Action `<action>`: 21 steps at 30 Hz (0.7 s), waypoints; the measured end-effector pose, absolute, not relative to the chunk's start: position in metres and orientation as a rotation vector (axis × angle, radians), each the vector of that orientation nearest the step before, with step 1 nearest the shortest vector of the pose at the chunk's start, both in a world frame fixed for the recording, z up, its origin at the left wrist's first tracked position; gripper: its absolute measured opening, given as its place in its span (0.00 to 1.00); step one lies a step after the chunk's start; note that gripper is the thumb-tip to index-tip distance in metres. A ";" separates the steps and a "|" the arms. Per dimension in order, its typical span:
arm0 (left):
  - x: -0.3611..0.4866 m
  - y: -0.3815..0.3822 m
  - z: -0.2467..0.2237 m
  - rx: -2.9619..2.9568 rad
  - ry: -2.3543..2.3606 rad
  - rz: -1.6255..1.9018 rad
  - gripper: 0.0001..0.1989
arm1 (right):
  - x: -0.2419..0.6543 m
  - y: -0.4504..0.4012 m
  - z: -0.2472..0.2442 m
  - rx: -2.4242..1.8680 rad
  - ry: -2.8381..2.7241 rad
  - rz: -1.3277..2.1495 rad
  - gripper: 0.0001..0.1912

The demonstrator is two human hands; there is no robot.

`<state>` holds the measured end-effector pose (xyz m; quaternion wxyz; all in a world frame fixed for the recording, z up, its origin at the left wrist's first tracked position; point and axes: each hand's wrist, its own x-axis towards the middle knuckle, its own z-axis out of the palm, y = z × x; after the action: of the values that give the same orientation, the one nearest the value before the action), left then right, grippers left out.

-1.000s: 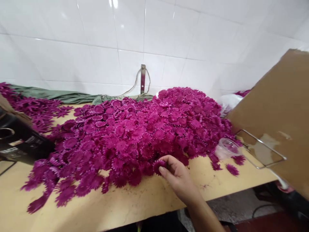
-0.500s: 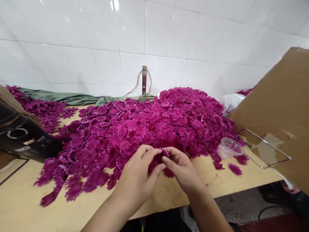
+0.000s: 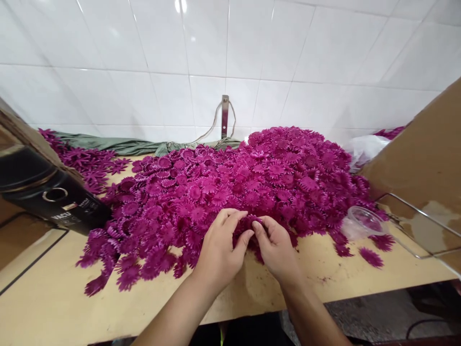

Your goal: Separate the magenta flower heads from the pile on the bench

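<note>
Near the front of a large heap of magenta artificial flower heads [image 3: 216, 185], my two hands meet. Between their fingertips is one purple flower head [image 3: 248, 222], mostly covered by the fingers. My left hand [image 3: 220, 247] is curled, with index finger and thumb on either side of the flower's left part. On its right edge, my right hand [image 3: 279, 245] pinches it between thumb and bent fingers.
A black cylindrical container [image 3: 68, 202] leans at the left by star-shaped purple pieces [image 3: 82, 163]. At the right are a clear plastic cup [image 3: 365, 222], a bent metal wire frame [image 3: 419, 207] and a large cardboard sheet [image 3: 418, 168]. Green cloth [image 3: 108, 142] lies along the tiled wall.
The camera view has shifted, so the scene sits further right. Both hands stay together at the flower head, with the fingers slightly repositioned and the flower's edge turned.
</note>
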<state>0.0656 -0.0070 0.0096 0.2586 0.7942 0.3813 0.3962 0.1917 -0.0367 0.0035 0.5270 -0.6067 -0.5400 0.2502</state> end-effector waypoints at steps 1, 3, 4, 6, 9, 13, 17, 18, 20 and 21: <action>0.065 -0.007 0.009 2.153 1.033 1.089 0.14 | 0.191 -0.036 0.004 -1.464 -1.320 0.563 0.12; 0.065 -0.006 0.009 2.146 1.028 1.115 0.15 | 0.192 -0.034 0.004 -1.482 -1.364 0.508 0.13; 0.065 -0.005 0.009 2.138 1.021 1.120 0.15 | 0.192 -0.033 0.004 -1.490 -1.379 0.490 0.13; 0.066 -0.004 0.011 2.098 0.996 1.110 0.15 | 0.192 -0.031 0.005 -1.513 -1.386 0.468 0.15; 0.069 -0.001 0.012 1.931 0.972 1.079 0.15 | 0.192 -0.027 0.006 -1.540 -1.365 0.463 0.16; 0.075 0.003 0.010 1.632 0.988 1.059 0.18 | 0.187 -0.021 0.005 -1.542 -1.322 0.462 0.18; 0.077 0.007 0.009 1.385 0.907 0.994 0.13 | 0.185 -0.018 0.006 -1.474 -1.368 0.466 0.19; 0.077 0.008 0.009 1.337 0.858 0.973 0.12 | 0.185 -0.018 0.007 -1.445 -1.391 0.471 0.18; 0.077 0.010 0.009 1.294 0.790 0.966 0.11 | 0.186 -0.020 0.011 -1.414 -1.446 0.488 0.17; 0.076 0.010 0.010 1.308 0.788 0.992 0.11 | 0.187 -0.022 0.013 -1.424 -1.469 0.478 0.17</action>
<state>0.0759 0.0101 0.0096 0.6133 0.5672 0.3417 0.4305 0.1874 -0.0217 0.0126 0.4973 -0.5881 -0.6065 0.1975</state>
